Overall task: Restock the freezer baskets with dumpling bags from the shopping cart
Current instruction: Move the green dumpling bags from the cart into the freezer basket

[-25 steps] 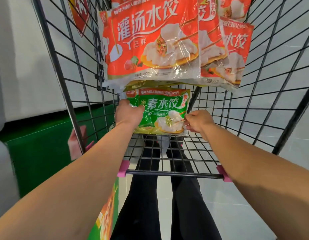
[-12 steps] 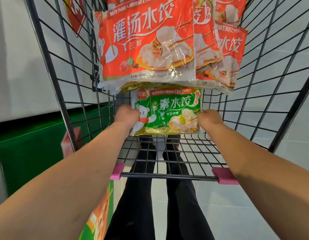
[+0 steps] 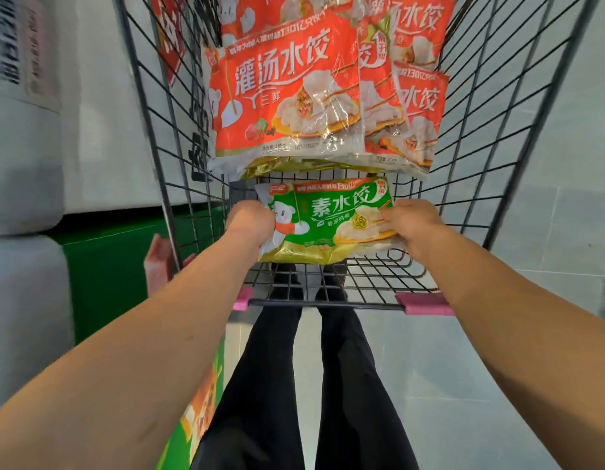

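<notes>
A green dumpling bag [image 3: 328,222] is held flat inside the black wire shopping cart [image 3: 491,137], just in front of the cart's near rim. My left hand [image 3: 248,223] grips the bag's left edge and my right hand [image 3: 413,222] grips its right edge. Beyond it, several red dumpling bags [image 3: 287,96] lie stacked in the cart, overlapping one another. Gold edges of other bags show under the red stack.
The cart's handle bar with pink end caps [image 3: 425,305] runs across below my hands. A white freezer cabinet with a green base [image 3: 108,276] stands at the left. My legs in black trousers [image 3: 308,385] stand on a grey tiled floor.
Both hands have drawn the green bag out from under the red stack toward me, so its whole front now shows. My right hand has shifted to the bag's right edge.
</notes>
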